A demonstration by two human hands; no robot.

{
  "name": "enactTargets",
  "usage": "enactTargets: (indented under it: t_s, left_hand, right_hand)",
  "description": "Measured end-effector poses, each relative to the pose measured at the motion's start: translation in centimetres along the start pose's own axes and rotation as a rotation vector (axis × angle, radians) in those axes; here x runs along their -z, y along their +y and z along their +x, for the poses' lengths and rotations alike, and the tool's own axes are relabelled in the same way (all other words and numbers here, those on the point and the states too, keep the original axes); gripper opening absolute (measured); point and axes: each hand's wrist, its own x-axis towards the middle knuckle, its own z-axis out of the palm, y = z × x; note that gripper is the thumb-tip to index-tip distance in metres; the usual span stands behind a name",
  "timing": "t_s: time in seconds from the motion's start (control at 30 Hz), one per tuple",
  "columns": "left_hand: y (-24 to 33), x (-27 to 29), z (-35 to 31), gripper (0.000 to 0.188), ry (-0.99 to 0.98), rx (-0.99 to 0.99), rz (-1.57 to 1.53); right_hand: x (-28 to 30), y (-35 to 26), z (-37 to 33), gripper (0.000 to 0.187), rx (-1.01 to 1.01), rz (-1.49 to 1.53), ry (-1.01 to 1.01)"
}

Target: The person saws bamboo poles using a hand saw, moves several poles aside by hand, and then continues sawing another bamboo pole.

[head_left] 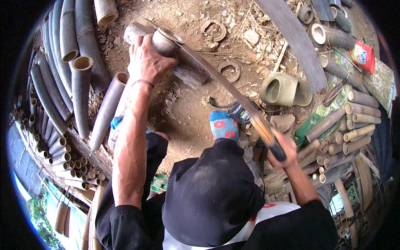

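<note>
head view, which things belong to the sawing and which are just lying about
In the job:
- saw, in the right hand
- bamboo piece, gripped by the left hand
- log, seemingly the support

Apparently just lying about:
- olive slipper
- red packet
- ring on the ground

Dark-clad knee (204,187) raised. Left forearm (131,141) extends along the knee's left side; left hand (149,62) well beyond it, fingers bent, thumb splayed rightward. Right forearm (303,181) slants inward on the knee's right; right hand (287,148) closed, blurred, beyond and right of it.
</note>
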Motion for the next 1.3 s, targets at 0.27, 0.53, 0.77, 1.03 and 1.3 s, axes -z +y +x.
enactTargets:
  t_s: [0.27,0.53,0.77,1.03,1.3]
  left_hand:
    - [0.9,0.1,0.4,0.078,-0.03,0.01,-0.024]
    - [1.4,0.0,0.5,0.079,0.005,0.0,-0.003]
    - [1.0,0.2,0.5,0.079,-0.003,0.017,-0.001]
    - [0.6,-0.7,0.5,0.079,0.021,-0.001,-0.007]
    - [1.4,0.1,0.4,0.084,-0.007,0.03,0.0]
  right_hand:
    - [-4.7,-1.3,10.3,0.066,0.027,0.141,0.116]
    - [-3.7,1.4,6.4,0.06,0.058,0.094,0.105]
    - [-3.4,-1.1,7.5,0.058,0.019,0.103,0.138]
    - [-4.4,1.7,9.1,0.06,0.136,0.125,0.234]
    - [-6.9,1.2,15.7,0.057,0.078,0.4,0.338]
